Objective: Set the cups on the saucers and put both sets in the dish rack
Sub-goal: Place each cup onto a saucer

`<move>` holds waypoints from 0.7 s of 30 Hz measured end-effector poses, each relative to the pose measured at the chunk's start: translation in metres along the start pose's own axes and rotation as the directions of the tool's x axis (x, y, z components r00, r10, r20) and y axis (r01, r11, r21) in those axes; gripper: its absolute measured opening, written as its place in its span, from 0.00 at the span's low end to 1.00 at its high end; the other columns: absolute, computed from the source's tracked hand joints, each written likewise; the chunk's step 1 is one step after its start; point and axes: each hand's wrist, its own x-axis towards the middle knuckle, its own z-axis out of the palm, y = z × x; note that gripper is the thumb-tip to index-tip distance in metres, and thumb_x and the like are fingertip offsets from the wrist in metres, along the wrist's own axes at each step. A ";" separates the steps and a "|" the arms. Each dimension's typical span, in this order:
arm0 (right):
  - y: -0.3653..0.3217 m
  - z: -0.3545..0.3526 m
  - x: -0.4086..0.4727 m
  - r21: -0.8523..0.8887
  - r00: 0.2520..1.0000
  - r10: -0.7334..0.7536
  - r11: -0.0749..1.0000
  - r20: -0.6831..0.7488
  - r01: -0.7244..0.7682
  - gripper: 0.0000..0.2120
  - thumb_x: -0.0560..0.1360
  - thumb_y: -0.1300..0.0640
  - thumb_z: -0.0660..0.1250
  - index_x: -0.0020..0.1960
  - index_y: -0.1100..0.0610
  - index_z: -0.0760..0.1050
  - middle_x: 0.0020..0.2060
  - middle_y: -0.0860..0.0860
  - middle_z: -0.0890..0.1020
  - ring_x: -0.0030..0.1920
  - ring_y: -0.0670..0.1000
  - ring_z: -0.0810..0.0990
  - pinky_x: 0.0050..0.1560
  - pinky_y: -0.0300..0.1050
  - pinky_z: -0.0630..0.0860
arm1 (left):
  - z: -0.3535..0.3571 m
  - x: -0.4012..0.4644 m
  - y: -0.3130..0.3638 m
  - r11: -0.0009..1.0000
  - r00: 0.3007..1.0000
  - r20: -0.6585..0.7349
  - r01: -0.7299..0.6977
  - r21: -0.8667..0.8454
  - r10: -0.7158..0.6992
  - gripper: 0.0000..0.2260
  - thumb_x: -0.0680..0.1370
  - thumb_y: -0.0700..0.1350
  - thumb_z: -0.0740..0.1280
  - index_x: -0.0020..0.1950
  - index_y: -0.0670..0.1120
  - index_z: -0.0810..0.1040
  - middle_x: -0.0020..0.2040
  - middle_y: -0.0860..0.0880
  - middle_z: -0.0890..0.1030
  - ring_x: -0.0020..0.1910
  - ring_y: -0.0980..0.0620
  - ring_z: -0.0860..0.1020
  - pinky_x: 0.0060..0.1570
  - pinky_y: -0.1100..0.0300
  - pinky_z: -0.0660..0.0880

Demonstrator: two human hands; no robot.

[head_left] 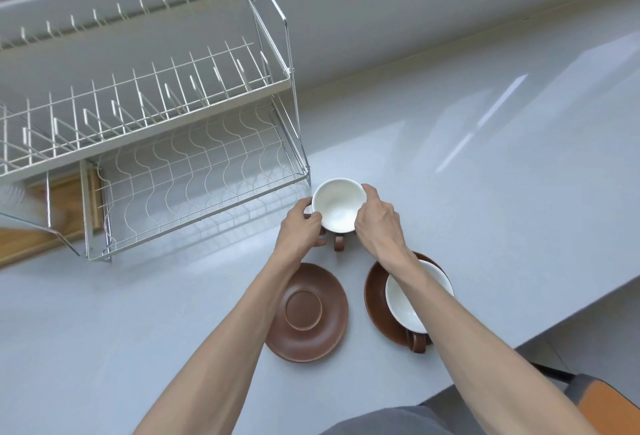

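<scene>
Beside the rack's (194, 171) corner, both hands, left (300, 224) and right (376, 218), clamp a grip around the far cup (338, 205) on the counter (485, 164); lifted carelessly toward the empty saucer (307, 311), its handle could clip the rack, or the right forearm could knock the seated cup (412, 299).

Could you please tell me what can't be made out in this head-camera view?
- Whether the far cup is lifted or resting on the counter: left hand and right hand cover its sides.
- Part of the near cup and its saucer: right forearm crosses them.
- Dish rack left end: cut off by the frame edge.
</scene>
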 end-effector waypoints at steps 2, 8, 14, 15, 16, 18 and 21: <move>-0.002 0.000 -0.005 0.006 1.000 -0.010 1.000 -0.005 0.010 0.24 0.77 0.67 0.53 0.73 0.59 0.64 0.52 0.66 0.81 0.50 0.68 0.78 0.44 0.49 0.66 | -0.002 -0.005 -0.002 1.000 1.000 0.000 -0.005 0.000 0.005 0.23 0.76 0.40 0.58 0.71 0.50 0.71 0.47 0.50 0.81 0.46 0.49 0.85 0.46 0.52 0.84; -0.009 -0.003 -0.022 0.016 0.999 -0.047 0.999 -0.010 0.047 0.23 0.77 0.66 0.53 0.72 0.59 0.64 0.51 0.65 0.81 0.50 0.68 0.78 0.45 0.50 0.67 | -0.010 -0.024 -0.005 0.999 1.000 -0.015 -0.013 -0.031 0.013 0.22 0.75 0.43 0.61 0.69 0.51 0.72 0.48 0.50 0.82 0.46 0.50 0.84 0.47 0.53 0.84; -0.017 -0.005 -0.043 0.031 0.998 -0.062 0.998 -0.001 0.062 0.23 0.77 0.65 0.53 0.72 0.58 0.65 0.50 0.66 0.81 0.51 0.69 0.78 0.48 0.54 0.71 | -0.020 -0.050 -0.003 0.999 1.000 -0.026 -0.003 -0.040 0.002 0.21 0.75 0.45 0.63 0.69 0.50 0.72 0.48 0.51 0.81 0.45 0.50 0.84 0.39 0.58 0.83; -0.018 -0.005 -0.046 0.035 0.998 -0.063 0.997 0.005 0.063 0.23 0.77 0.65 0.53 0.72 0.58 0.65 0.51 0.66 0.81 0.51 0.68 0.78 0.49 0.54 0.71 | -0.023 -0.054 -0.004 0.999 1.000 -0.029 -0.001 -0.040 0.000 0.21 0.75 0.46 0.63 0.69 0.50 0.73 0.49 0.51 0.81 0.47 0.49 0.84 0.39 0.57 0.83; -0.019 -0.004 -0.050 0.040 0.998 -0.066 0.997 0.012 0.065 0.23 0.77 0.64 0.53 0.72 0.58 0.65 0.51 0.66 0.81 0.51 0.68 0.78 0.50 0.54 0.71 | -0.025 -0.059 -0.006 0.999 1.000 -0.030 0.001 -0.041 -0.002 0.21 0.74 0.46 0.63 0.69 0.50 0.73 0.50 0.51 0.80 0.48 0.48 0.84 0.41 0.55 0.84; -0.021 -0.001 -0.057 0.046 0.996 -0.080 0.996 0.026 0.078 0.23 0.78 0.63 0.53 0.72 0.58 0.64 0.51 0.65 0.81 0.53 0.68 0.78 0.50 0.54 0.70 | -0.031 -0.070 -0.010 0.999 1.000 -0.029 0.005 -0.048 -0.007 0.22 0.74 0.47 0.63 0.68 0.50 0.74 0.52 0.50 0.81 0.49 0.46 0.85 0.46 0.51 0.84; -0.023 0.007 -0.071 0.054 0.995 -0.072 0.996 0.064 0.069 0.23 0.79 0.61 0.54 0.74 0.57 0.63 0.54 0.64 0.81 0.55 0.67 0.77 0.51 0.52 0.69 | -0.038 -0.084 -0.019 0.999 0.999 -0.044 0.008 -0.053 -0.010 0.23 0.73 0.48 0.63 0.69 0.51 0.74 0.53 0.52 0.80 0.50 0.46 0.84 0.49 0.49 0.84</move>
